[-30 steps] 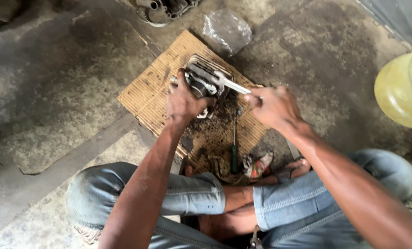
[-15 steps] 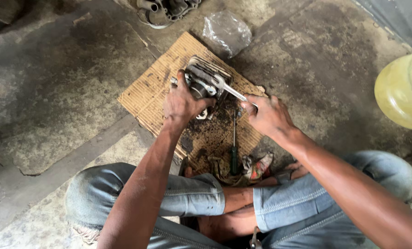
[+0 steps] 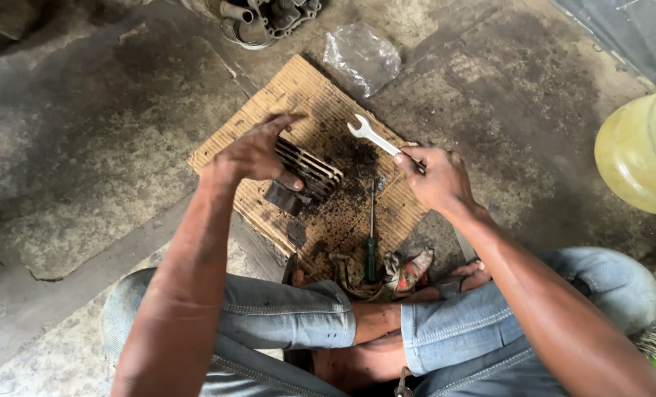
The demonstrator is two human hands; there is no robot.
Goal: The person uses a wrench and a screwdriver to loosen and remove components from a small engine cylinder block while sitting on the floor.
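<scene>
My left hand hovers over a finned metal engine part on a greasy sheet of cardboard; its fingers are spread and the thumb rests at the part's near edge. My right hand grips the handle of a silver open-ended spanner, whose jaw points up and left, clear of the engine part. A green-handled screwdriver lies on the cardboard between my hands, tip pointing away from me.
A crumpled clear plastic bag lies beyond the cardboard. Another metal engine piece sits at the top edge. A yellowish plastic jug stands at the right. A dirty rag lies by my jeans-clad knees on the stained concrete floor.
My left hand has released the engine part, which now lies lower on the cardboard. My right hand has pulled the spanner away from the part, up and to the right.
</scene>
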